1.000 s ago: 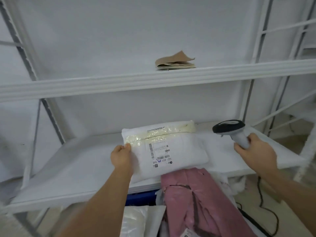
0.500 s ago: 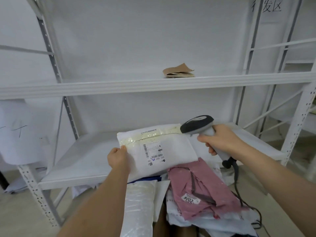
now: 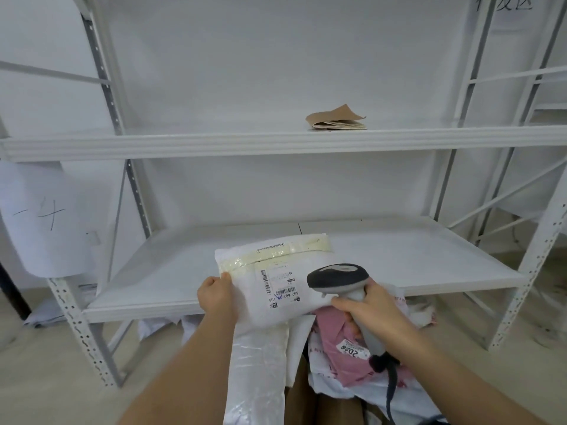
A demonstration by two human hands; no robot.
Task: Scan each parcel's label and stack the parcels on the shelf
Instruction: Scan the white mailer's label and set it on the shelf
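Observation:
A white soft parcel (image 3: 273, 280) with a taped top flap and a barcode label (image 3: 280, 288) is held over the front edge of the lower shelf (image 3: 159, 283). My left hand (image 3: 216, 294) grips its left edge. My right hand (image 3: 368, 312) holds a grey handheld scanner (image 3: 337, 279) by the handle, its dark head hovering over the parcel's right side, just right of the label. The scanner's cable (image 3: 391, 384) hangs down below my wrist.
Below my hands lies a pile of parcels: a pink bag (image 3: 352, 357) with a white sticker, a clear-wrapped white bag (image 3: 257, 372) and other white bags. A folded brown paper bag (image 3: 337, 119) rests on the upper shelf (image 3: 214, 142). White rack uprights stand left and right.
My right hand has brought the scanner leftward and down from beside the shelf to just over the parcel's label. The view has pulled back and the parcel has come slightly toward me.

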